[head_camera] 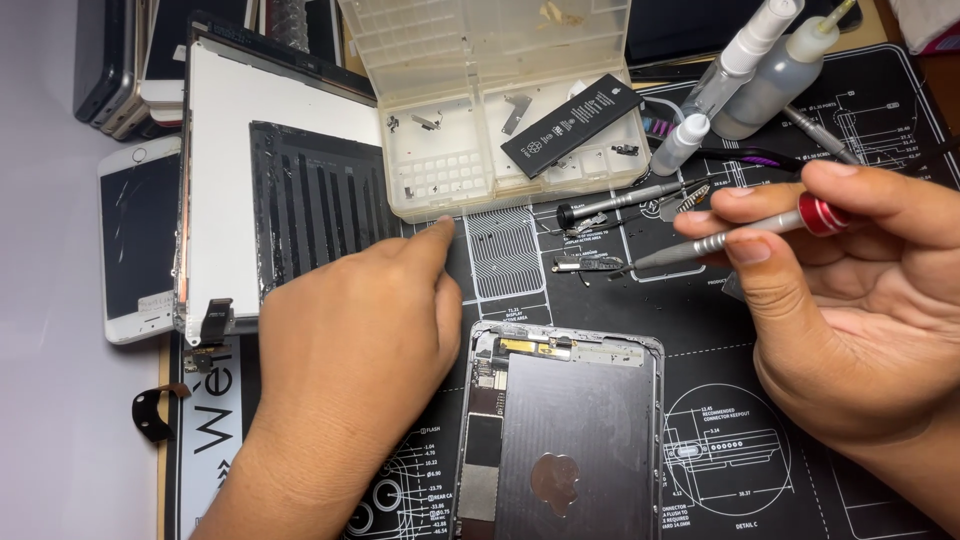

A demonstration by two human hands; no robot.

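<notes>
My right hand (850, 290) holds a slim silver screwdriver (720, 240) with a red collar, tip pointing left toward small metal parts (590, 264) on the black work mat (740, 460). My left hand (350, 350) rests on the mat, its index finger stretched up to the front edge of a clear plastic parts box (470, 110). An opened tablet body (560, 430) with a dark shield and exposed boards lies between my hands. To the left lies its detached screen panel (270, 190), face down, with a black ribbed backing.
A black phone battery (572, 124) lies in the parts box. Two squeeze bottles (760, 70) and a small dropper stand at the back right, next to a second screwdriver (610, 203). A cracked white phone (138, 240) lies at far left, with stacked devices behind it.
</notes>
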